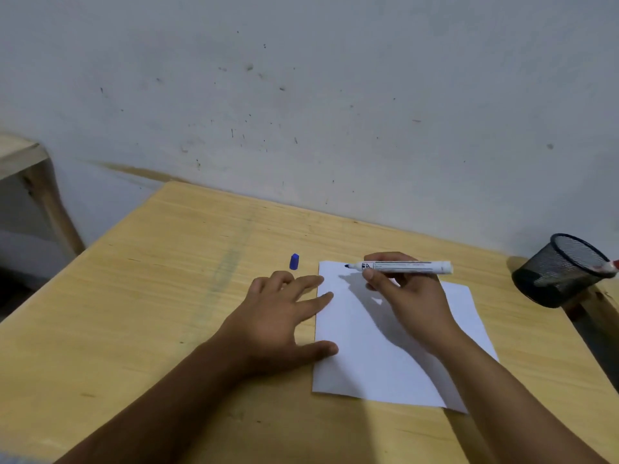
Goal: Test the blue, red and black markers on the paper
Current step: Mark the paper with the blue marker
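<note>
A white sheet of paper point(375, 356) lies on the wooden table, blank as far as I can see. My right hand point(405, 296) holds an uncapped white-barrelled blue marker point(402, 266) almost level, its dark tip pointing left just above the paper's far left corner. My left hand point(278, 316) rests flat on the table, its fingers spread, with fingertips and thumb on the paper's left edge. The blue cap point(294, 261) lies on the table beyond my left hand. A red marker point(608, 266) sticks out of the mesh cup. No black marker can be made out.
A black mesh pen cup point(562, 272) lies tipped on its side at the table's right edge. The wooden table point(160, 296) stands against a grey marked wall. A wooden frame point(37, 182) stands off to the left.
</note>
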